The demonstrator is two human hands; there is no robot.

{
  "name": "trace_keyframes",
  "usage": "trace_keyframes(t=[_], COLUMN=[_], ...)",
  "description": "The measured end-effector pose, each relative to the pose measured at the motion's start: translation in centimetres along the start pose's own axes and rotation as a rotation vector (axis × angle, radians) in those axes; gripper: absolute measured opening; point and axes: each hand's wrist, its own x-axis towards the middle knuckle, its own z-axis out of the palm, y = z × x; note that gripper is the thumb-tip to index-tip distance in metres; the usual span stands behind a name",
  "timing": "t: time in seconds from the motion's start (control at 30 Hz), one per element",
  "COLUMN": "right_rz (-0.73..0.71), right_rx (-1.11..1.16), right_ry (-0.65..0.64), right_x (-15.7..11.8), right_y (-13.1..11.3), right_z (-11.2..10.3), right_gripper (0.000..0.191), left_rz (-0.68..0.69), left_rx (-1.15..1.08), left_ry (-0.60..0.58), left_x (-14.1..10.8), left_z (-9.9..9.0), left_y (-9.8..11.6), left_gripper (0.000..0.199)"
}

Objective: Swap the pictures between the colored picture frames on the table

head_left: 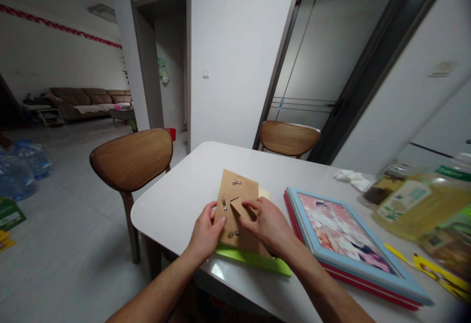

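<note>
A brown picture-frame backing board (pixel 247 190) with small metal hangers lies near the front of the table, on top of a lime-green frame or board (pixel 253 262) that sticks out below it. My left hand (pixel 206 230) grips the board's left edge, thumb on top and fingers curled at the side. A stand flap (pixel 239 209) is tilted up from the board's middle, pinched between the thumb and fingers of my right hand (pixel 267 222). Right of that hand lies a light-blue picture frame (pixel 294 210) holding a pink print, stacked on red frames (pixel 371 288).
The white table (pixel 169 195) has a rounded left corner. Wooden chairs (pixel 134 159) stand at its left and far sides. On the right are a large bottle of yellow liquid (pixel 437 200), a jar (pixel 390 183), a white cloth (pixel 351 179) and a yellow item (pixel 439 274).
</note>
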Motion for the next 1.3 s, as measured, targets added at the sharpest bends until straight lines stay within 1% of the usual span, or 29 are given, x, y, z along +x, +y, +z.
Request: trace_keyframes(t=[0.1, 0.17, 0.23, 0.33, 0.4, 0.47, 0.5, 0.57, 0.63, 0.73, 0.83, 0.9, 0.93, 0.97, 1.03, 1.07, 1.13, 1.17, 1.2, 1.23, 1.3], right_rz=[-0.04, 0.006, 0.081, 0.12, 0.092, 0.036, 0.002, -0.07, -0.133, -0.179, -0.147, -0.067, -0.016, 0.041, 0.147, 0.189, 0.256, 0.278, 0.3, 0.332, 0.435], right_rx=[0.186, 0.288, 0.333, 0.295, 0.223, 0.131, 0.083, 0.009, -0.015, 0.003, -0.014, -0.068, -0.106, -0.145, -0.212, -0.23, -0.227, -0.208, -0.176, -0.124, 0.088], right_ry=[0.031, 0.037, 0.012, 0.0, 0.009, -0.025, -0.048, -0.081, -0.097, -0.113, -0.095, -0.017, 0.031, 0.066, 0.068, 0.046, 0.009, 0.006, 0.013, 0.02, 0.012], right_x=[-0.4, -0.6, -0.9, -1.4, -1.9, -2.3, -2.5, -2.9, -3.2, -3.3, -2.9, -2.5, -2.3, -2.2, -2.0, -1.9, -1.7, -1.5, -1.4, -1.2, -1.0], right_y=[-0.5, 0.1, 1.3, 3.0, 3.8, 4.5, 4.7, 5.1, 5.3, 5.3, 5.5, 5.9, 6.2, 6.5, 7.1, 7.4, 8.0, 8.2, 8.3, 8.3, 8.0], right_z=[0.1, 0.7, 1.4, 2.4, 2.9, 3.3, 3.4, 3.8, 4.0, 4.1, 3.9, 3.7, 3.6, 3.6, 3.6, 3.7, 3.8, 3.8, 3.8, 3.6, 2.9], right_gripper=[0.035, 0.038, 0.038, 0.036, 0.034, 0.033, 0.033, 0.031, 0.028, 0.026, 0.026, 0.025, 0.027, 0.031, 0.039, 0.041, 0.045, 0.047, 0.05, 0.052, 0.055], left_rz=[-0.13, -0.212, -0.258, -0.278, -0.276, -0.272, -0.272, -0.279, -0.29, -0.31, -0.306, -0.278, -0.254, -0.222, -0.154, -0.119, -0.049, 0.009, 0.067, 0.105, 0.145], left_rx=[-0.178, -0.252, -0.269, -0.27, -0.261, -0.239, -0.223, -0.176, -0.107, 0.045, 0.238, 0.372, 0.435, 0.492, 0.572, 0.601, 0.633, 0.667, 0.673, 0.658, 0.645], left_ry=[0.071, 0.078, 0.075, 0.073, 0.083, 0.097, 0.103, 0.113, 0.124, 0.158, 0.219, 0.275, 0.305, 0.334, 0.377, 0.379, 0.316, 0.21, 0.076, -0.023, -0.165], left_x=[0.9, 1.0, 0.8, 0.7, 0.8, 1.1, 1.3, 1.5, 1.8, 2.0, 2.4, 2.7, 2.8, 2.9, 2.7, 2.4, 1.4, 0.7, 0.0, -0.8, -2.0], left_z=[-0.8, -1.3, -1.3, -0.5, -0.1, -0.4, -0.9, -2.6, -5.0, -8.9, -12.0, -13.2, -13.4, -13.4, -12.4, -11.4, -8.7, -7.0, -5.3, -3.6, -0.6], left_y=[-0.3, -0.7, -1.3, -1.8, -1.8, -1.7, -1.5, -1.3, -1.2, -1.4, -1.7, -1.7, -1.6, -1.4, -1.1, -0.9, -0.6, -0.6, -0.6, -0.7, -1.0], left_gripper=[0.024, 0.021, 0.02, 0.02, 0.021, 0.022, 0.022, 0.023, 0.023, 0.02, 0.018, 0.021, 0.025, 0.031, 0.041, 0.042, 0.042, 0.04, 0.04, 0.042, 0.048])
